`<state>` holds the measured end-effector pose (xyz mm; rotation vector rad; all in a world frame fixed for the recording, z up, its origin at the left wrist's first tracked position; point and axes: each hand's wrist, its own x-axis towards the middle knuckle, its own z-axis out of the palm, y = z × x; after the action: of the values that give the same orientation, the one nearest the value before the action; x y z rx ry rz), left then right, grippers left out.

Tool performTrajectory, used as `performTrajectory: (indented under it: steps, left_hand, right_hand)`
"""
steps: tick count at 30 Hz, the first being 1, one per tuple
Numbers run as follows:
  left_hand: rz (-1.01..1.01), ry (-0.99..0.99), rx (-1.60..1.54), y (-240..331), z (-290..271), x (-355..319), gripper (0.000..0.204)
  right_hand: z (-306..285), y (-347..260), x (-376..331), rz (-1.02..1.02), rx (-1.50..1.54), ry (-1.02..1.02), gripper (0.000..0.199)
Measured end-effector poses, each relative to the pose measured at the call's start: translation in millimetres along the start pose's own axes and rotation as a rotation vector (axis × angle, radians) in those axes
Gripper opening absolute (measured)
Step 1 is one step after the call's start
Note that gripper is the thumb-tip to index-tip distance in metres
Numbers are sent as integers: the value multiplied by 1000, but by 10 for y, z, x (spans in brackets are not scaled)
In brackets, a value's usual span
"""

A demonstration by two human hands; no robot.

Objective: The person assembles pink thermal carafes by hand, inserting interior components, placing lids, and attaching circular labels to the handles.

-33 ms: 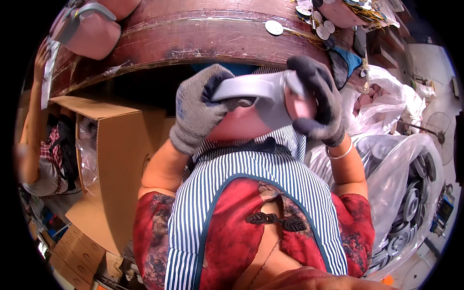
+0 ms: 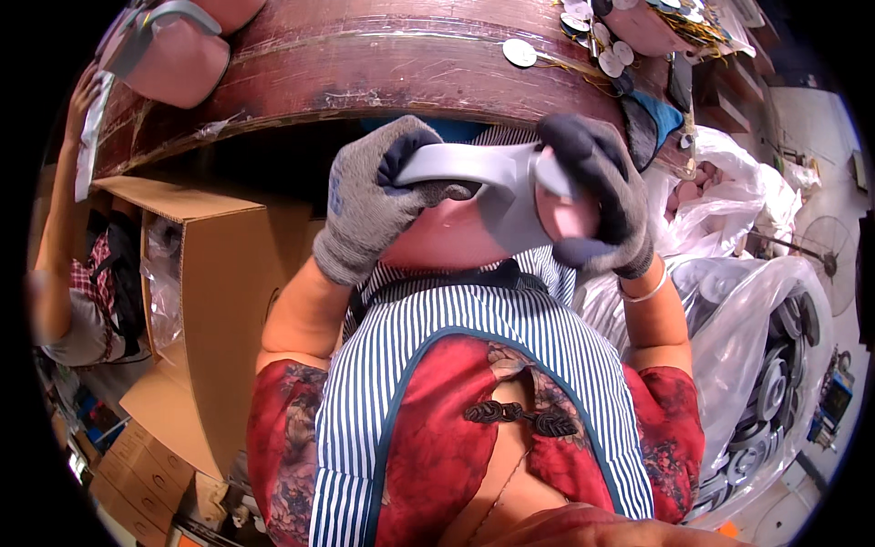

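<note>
A pink jug point(image 2: 447, 234) with a grey collar is held tilted on its side before my apron, just off the near edge of the table. Gloved in grey, my left hand point(image 2: 369, 201) is closed around its pale grey handle point(image 2: 456, 162). My right hand point(image 2: 609, 182), in a grey glove with a dark palm, grips the pink lid end point(image 2: 559, 208) of the jug, fingers above and thumb below. The jug's base is toward my left hand. Part of the lid is hidden by my right fingers.
On the dark red table point(image 2: 365, 68) stand pink jugs point(image 2: 178, 68) at far left and round white tags point(image 2: 519, 52) at right. An open cardboard box point(image 2: 223, 328) is on my left, near another person's arm point(image 2: 64, 219). Plastic bags of grey parts point(image 2: 775, 387) and pink pieces point(image 2: 697, 187) stand right.
Both hands keep their grip on the jug. My left hand and the jug have shifted very slightly to the left.
</note>
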<state>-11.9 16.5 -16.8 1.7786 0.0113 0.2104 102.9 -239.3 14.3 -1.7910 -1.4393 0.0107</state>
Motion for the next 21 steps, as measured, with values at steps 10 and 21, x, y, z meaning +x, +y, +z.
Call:
performTrajectory:
  steps: [10,21]
  left_hand:
    - [58,117,355,19,186,-106,34]
    - [311,-127,1045,237,806,-117,39]
  right_hand:
    - [352,-48,-6,677,51,102,90]
    - [523,492,-269,666,131,-57,58]
